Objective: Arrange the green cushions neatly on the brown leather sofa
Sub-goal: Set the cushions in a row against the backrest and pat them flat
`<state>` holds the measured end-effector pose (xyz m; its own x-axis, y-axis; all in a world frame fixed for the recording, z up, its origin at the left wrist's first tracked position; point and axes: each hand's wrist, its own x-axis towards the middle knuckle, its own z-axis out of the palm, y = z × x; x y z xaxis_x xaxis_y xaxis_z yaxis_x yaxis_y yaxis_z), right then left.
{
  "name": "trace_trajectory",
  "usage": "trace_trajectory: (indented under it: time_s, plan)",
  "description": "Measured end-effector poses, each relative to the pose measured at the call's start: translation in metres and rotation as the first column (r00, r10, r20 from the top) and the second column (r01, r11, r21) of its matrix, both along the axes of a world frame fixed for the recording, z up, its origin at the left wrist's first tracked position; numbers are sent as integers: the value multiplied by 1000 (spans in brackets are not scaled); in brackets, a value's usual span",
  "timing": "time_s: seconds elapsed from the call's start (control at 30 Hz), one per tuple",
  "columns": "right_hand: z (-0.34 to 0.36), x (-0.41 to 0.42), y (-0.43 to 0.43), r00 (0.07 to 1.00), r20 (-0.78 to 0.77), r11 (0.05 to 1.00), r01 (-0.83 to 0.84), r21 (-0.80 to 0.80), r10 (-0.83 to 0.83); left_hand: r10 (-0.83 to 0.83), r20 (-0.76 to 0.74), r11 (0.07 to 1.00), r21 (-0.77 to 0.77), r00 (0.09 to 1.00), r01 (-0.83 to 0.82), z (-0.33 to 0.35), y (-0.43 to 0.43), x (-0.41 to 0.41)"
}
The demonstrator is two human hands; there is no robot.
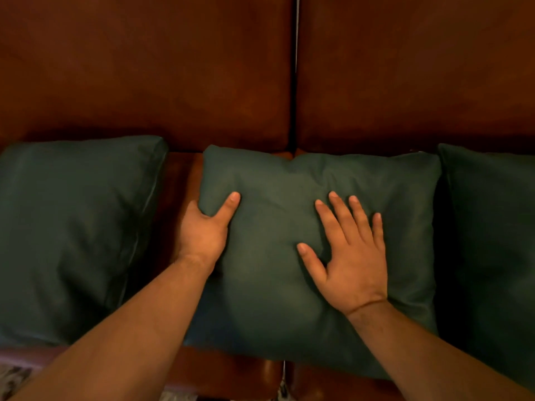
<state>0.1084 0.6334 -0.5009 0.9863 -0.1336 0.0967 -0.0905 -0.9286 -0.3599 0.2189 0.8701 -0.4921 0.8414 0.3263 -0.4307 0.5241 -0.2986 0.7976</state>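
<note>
Leather shows only in narrow strips around the middle green cushion [289, 227]: a slim gap of brown seat at 9 o'clock parts it from the left green cushion [75, 233], while at 3 o'clock it touches the right green cushion [492, 241], whose far side runs out of view. All three lie on the seat of the brown leather sofa [144, 68], their top edges against the foot of the backrest at 12 o'clock. A dark vertical seam splits the backrest into two smooth, faintly mottled panels, and the seat front curves away at 6 o'clock.

Each cushion is a plump square of matte dark-green woven cloth with soft creases and puffed corners. The middle one is dented near its centre.

At 9 o'clock on the middle cushion the left hand [202, 230] grips the side edge, thumb on top, its fingers wrapped underneath and hidden. Toward 3 o'clock the right hand [350, 256] lies flat on the cloth, its fingers [341, 215] spread apart.
</note>
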Motion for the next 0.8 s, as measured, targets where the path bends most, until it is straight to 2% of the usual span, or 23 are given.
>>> trace_trajectory:
  time_s: [0.07,0.17,0.27,0.33,0.4,0.47,0.57,0.7,0.8]
  plan:
    - [10,7,0,1000,8,1000,24,10,-24,16,-10,1000,20,1000,-16,0,0,6]
    - [34,41,-3,996,40,995,76,-70,-74,9,-50,1000,-29,999,-10,3,5,15]
    - [55,100,-20,997,27,990,81,-112,-78,-51,-119,972,-232,992,22,10,16,20]
    - [60,136,-30,984,-176,996,-11,-91,-5,-141,-232,916,-398,962,39,20,29,18]
    - [56,161,-30,883,-465,994,-98,-50,64,-237,-338,883,-466,911,57,29,44,21]
    - [47,171,-28,769,-633,984,-166,-60,91,-215,-400,886,-463,891,6,31,49,32]
    - [44,179,-28,794,-603,993,-117,-21,81,-118,-384,883,-462,916,-80,30,43,62]
    - [46,186,-43,789,-612,979,70,190,63,-28,-349,954,-288,937,-78,24,37,82]
    - [49,185,-53,798,-600,947,144,287,60,7,-223,976,-211,975,-55,19,36,85]
